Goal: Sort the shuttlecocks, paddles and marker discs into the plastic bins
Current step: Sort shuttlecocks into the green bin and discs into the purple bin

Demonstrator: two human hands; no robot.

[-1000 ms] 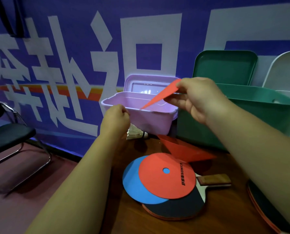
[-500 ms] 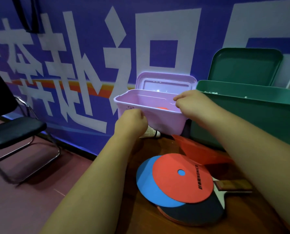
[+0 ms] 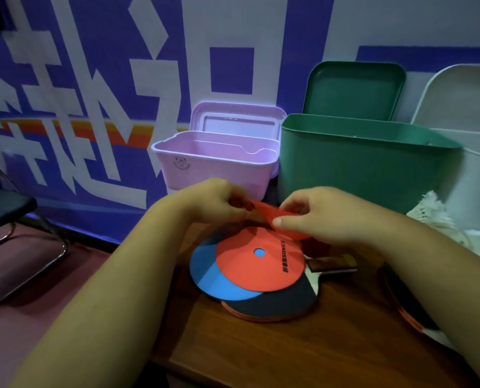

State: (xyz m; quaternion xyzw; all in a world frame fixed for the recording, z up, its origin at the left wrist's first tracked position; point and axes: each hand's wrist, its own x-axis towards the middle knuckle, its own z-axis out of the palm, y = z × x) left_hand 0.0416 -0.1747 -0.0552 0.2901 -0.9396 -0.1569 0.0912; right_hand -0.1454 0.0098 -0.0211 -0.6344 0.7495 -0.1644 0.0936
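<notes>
Both hands [image 3: 213, 204] [image 3: 317, 217] on one bent disc [image 3: 264, 213]; two flat discs [image 3: 247, 271] [image 3: 213, 278] below.

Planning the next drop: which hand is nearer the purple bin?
Left. The left hand sits just in front of the purple bin; the right hand is farther right, in front of the green bin.

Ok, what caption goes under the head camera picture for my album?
Left hand and right hand hold a bent red disc before the open pink bin.
</notes>
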